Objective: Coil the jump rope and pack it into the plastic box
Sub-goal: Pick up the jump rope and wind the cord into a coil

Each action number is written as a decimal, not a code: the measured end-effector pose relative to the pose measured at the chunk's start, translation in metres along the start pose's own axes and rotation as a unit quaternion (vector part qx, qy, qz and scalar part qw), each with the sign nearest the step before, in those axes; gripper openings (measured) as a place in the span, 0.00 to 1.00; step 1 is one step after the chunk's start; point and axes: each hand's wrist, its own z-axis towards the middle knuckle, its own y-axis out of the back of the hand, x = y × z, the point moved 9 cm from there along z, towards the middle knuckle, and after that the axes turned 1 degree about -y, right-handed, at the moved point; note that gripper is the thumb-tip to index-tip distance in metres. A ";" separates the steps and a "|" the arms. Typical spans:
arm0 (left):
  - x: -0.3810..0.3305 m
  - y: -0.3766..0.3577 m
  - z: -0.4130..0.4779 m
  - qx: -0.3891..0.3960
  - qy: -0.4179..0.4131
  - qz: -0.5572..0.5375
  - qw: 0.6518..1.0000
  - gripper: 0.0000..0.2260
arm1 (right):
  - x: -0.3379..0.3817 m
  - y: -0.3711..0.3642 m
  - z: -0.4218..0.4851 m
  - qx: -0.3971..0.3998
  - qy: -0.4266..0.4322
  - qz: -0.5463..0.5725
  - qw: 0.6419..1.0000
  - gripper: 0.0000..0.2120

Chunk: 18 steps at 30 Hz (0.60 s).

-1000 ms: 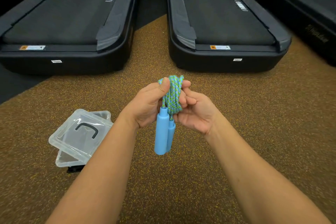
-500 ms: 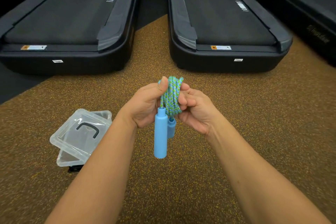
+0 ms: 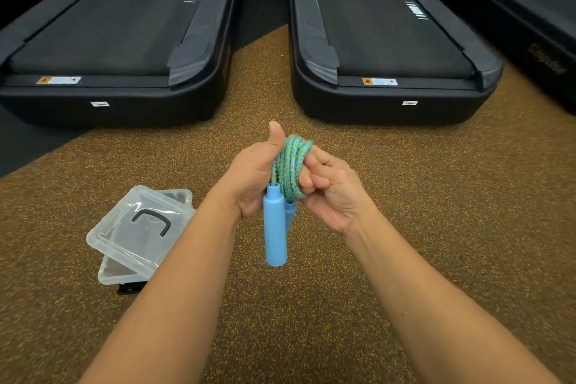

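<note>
The rope [image 3: 291, 167] is braided in light blue flecked with green; its handles [image 3: 275, 227] are plain light blue. The box [image 3: 124, 273] and lid [image 3: 137, 227] are clear plastic, the lid's handle dark grey. The floor [image 3: 436, 196] is brown speckled with yellow. The treadmills [image 3: 389, 40] are black with small orange-and-white labels

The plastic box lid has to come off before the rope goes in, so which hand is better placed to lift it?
Probably the left hand: the plastic box lies on the floor on its side, lid askew on top. The right hand could hold the coiled jump rope alone.
</note>
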 end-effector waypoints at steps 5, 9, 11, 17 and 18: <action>-0.004 -0.003 0.002 -0.032 -0.014 0.025 0.999 0.31 | 0.002 0.000 0.000 -0.005 0.012 0.000 1.000 0.14; -0.005 -0.003 0.002 -0.038 -0.023 0.064 0.997 0.28 | 0.000 0.000 0.002 0.006 0.010 0.027 1.000 0.20; -0.004 -0.002 0.002 -0.034 -0.017 0.071 0.997 0.21 | 0.001 0.000 0.002 0.006 0.013 0.024 1.000 0.18; -0.006 -0.005 -0.001 -0.048 0.004 0.084 0.995 0.09 | 0.003 0.006 0.002 -0.006 0.018 -0.011 1.000 0.13; -0.006 -0.006 -0.001 -0.045 0.010 0.081 0.996 0.08 | 0.002 0.006 0.001 -0.001 0.016 -0.015 1.000 0.12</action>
